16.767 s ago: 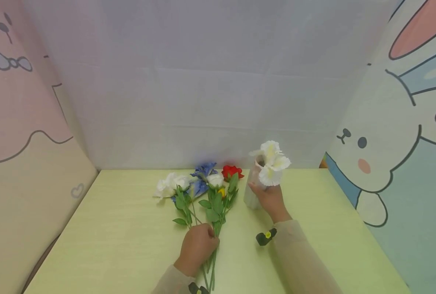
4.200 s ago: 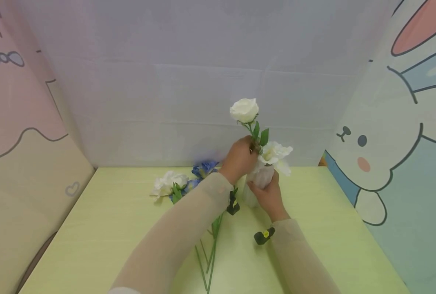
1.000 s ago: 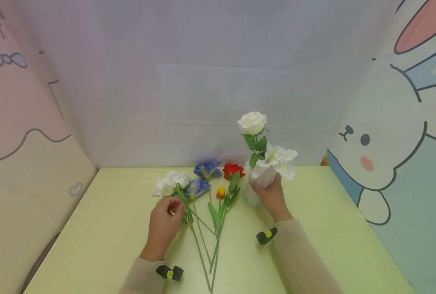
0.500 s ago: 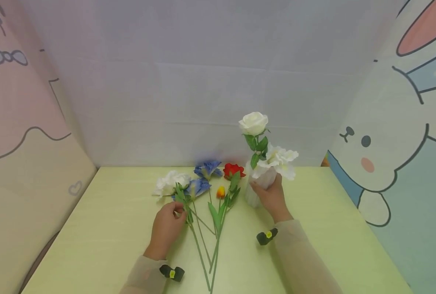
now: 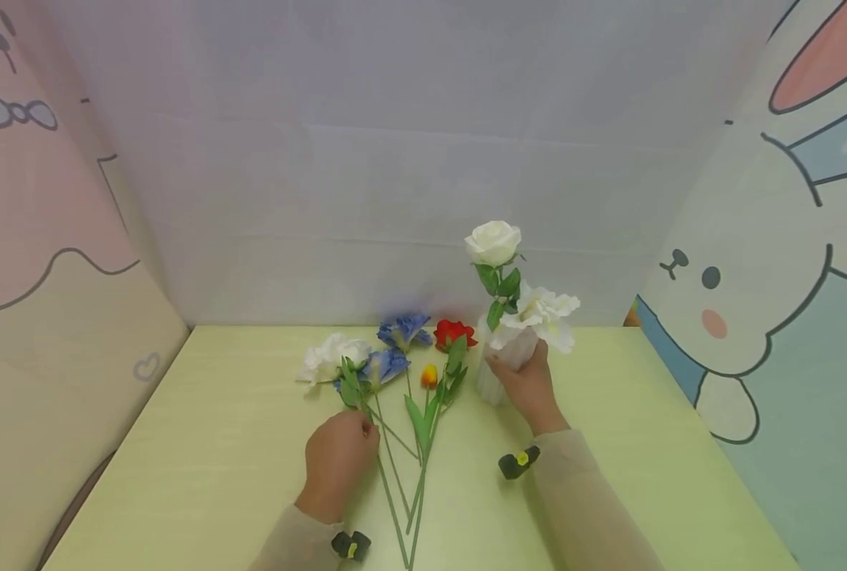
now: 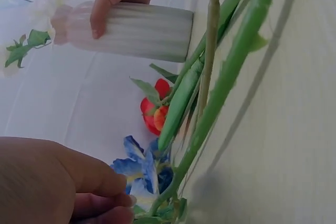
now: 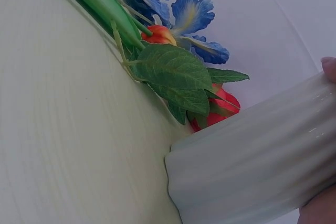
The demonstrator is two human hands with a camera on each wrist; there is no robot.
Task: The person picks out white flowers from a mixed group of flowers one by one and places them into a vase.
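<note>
My right hand [image 5: 529,386] holds a white ribbed vase [image 5: 492,381], thumb and fingers around its side. In the vase stand a white rose [image 5: 493,243] with green leaves and a ruffled white flower [image 5: 542,311]. My left hand [image 5: 341,456] is over the leafy stem of a large white flower [image 5: 334,358] on the table. Its fingers are loosely bent; in the left wrist view, the thorny green stem [image 6: 231,72] passes just beyond the fingertips, apparently ungripped. Nearby lie blue irises [image 5: 404,330], a red rose [image 5: 454,335] and an orange-yellow tulip [image 5: 429,376].
The flower stems [image 5: 418,507] cross one another and run toward the table's front edge. A pale yellow-green table [image 5: 202,444] meets a white cloth backdrop [image 5: 309,198] behind. Cartoon-printed panels flank it, a rabbit panel [image 5: 773,341] on the right.
Since earlier, the white rose went from my left hand into the vase. Lately my left hand has slid nearer and rightward along the white flower's stem. My right hand stays on the vase.
</note>
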